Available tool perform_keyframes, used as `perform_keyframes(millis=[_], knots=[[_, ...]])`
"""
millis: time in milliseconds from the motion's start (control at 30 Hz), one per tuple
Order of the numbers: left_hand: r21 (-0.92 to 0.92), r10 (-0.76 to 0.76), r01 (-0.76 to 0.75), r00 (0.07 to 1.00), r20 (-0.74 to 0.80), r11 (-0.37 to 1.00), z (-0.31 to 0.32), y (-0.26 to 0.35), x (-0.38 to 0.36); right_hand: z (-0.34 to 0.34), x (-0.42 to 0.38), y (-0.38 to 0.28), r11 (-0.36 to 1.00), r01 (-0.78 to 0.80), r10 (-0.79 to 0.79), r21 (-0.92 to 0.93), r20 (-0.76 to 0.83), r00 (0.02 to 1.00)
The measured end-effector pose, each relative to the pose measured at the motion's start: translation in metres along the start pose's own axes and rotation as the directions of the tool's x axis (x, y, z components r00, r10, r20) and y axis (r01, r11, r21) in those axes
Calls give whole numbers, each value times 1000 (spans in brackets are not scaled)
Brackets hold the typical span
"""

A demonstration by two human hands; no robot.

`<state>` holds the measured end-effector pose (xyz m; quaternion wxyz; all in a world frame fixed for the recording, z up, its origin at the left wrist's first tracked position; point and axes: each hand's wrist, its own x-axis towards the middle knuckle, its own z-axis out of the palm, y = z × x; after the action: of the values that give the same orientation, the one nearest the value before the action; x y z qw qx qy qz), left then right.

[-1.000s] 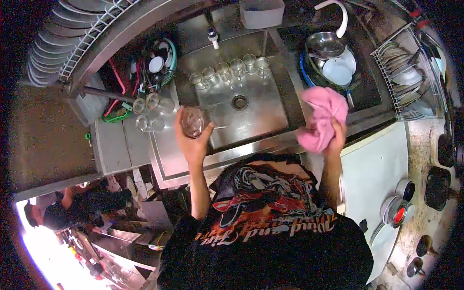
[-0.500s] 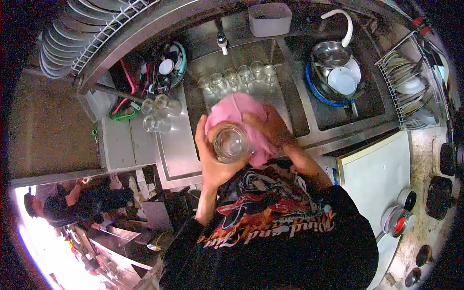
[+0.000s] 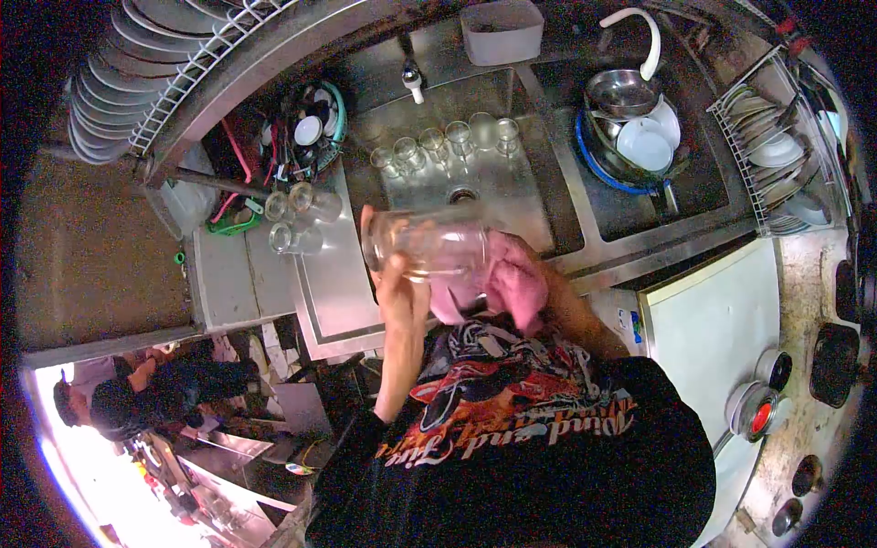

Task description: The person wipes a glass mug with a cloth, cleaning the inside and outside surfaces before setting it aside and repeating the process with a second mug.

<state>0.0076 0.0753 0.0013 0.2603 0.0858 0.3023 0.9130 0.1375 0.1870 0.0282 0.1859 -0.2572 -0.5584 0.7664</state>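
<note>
My left hand (image 3: 400,290) is wrapped round a clear drinking glass (image 3: 422,245), which lies sideways in the air over the front of the sink. A pink cloth (image 3: 516,285) bunches at the right end of the glass and hangs below it. My right hand (image 3: 543,265) grips the cloth there, its fingers mostly covered by the folds. Behind the glass, several more glasses (image 3: 431,146) stand in a row in the metal sink basin (image 3: 512,196). On the drainboard (image 3: 333,292) to the left are 3 other glasses (image 3: 301,199).
A faucet (image 3: 413,82) and white tub (image 3: 502,35) are behind the basin. The right basin holds stacked bowls (image 3: 644,146). Plate racks flank both sides, with plates (image 3: 776,151) on the right. A white board (image 3: 708,320) lies at right. Another person (image 3: 151,393) is at lower left.
The glass has tipped from facing me end-on to lying sideways. The cloth and my right hand have shifted down and right, to its right end.
</note>
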Motion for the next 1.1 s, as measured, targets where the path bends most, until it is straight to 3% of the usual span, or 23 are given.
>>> perform_keyframes(millis=[33,67,100,133,167,200,267,300,333,400,433,467,533,567,667,700,733,767,800,833,867,933,1100], knots=[[87,41,-36,997,-66,996,7,3,1,-13,10,-31,782,-202,-110,590,450,886],[87,45,-39,997,-65,995,7,0,1,-65,-26,26,782,-202,-113,589,452,885],[249,128,-112,991,-49,962,5,-4,0,-90,-24,77,983,176,-183,51,297,937],[403,208,-182,978,-22,897,4,-7,-2,-63,65,115,736,393,-336,-552,205,919],[440,187,-145,981,-55,886,9,-7,-4,-18,50,39,921,98,-129,-376,-58,990],[442,187,-144,981,-56,885,7,-5,-7,-12,50,15,922,97,-127,-374,-58,990],[815,113,-184,983,145,550,5,-2,-11,-8,59,-9,852,506,-516,-136,-53,855],[836,108,-184,983,149,517,7,-5,-11,-62,70,79,730,395,-489,-558,-22,872],[835,111,-183,983,146,518,11,-2,-12,-59,75,68,728,396,-489,-559,-18,872],[903,-74,-129,982,174,410,24,5,-12,-49,88,38,503,75,-114,-861,20,993],[881,-129,-52,983,127,470,26,4,-11,-44,89,42,836,181,-240,-518,-48,970],[881,-133,-52,983,129,471,26,4,-11,-43,86,35,836,179,-240,-519,-52,969],[965,-309,-64,940,144,254,24,5,-12,-15,70,-20,801,-126,3,-585,-207,978],[965,-309,-66,940,145,254,22,3,-12,-9,74,5,831,86,-310,-549,-330,892],[800,-368,62,907,204,597,12,-4,-14,-15,70,-14,848,10,-102,-530,-144,984],[728,-342,105,921,185,678,12,-5,-15,-7,64,-36,554,565,-618,-611,152,771],[726,-344,108,921,184,679,12,-5,-15,-10,64,-27,555,562,-616,-613,151,773],[689,-333,105,920,207,717,12,-3,-13,-16,65,-3,924,381,-380,-38,19,925],[650,-315,97,921,229,754,11,-1,-10,-26,70,28,826,21,-84,564,85,993],[609,-294,86,922,251,788,11,1,-8,-65,78,89,954,232,-252,193,88,964],[610,-288,81,924,250,789,11,1,-8,-59,75,79,953,232,-254,194,95,963],[477,-184,93,972,148,874,11,-4,-11,-36,60,39,692,686,-692,-226,64,719],[647,-102,-74,968,230,759,22,-5,-4,3,36,5,939,183,-235,-291,-157,959]])
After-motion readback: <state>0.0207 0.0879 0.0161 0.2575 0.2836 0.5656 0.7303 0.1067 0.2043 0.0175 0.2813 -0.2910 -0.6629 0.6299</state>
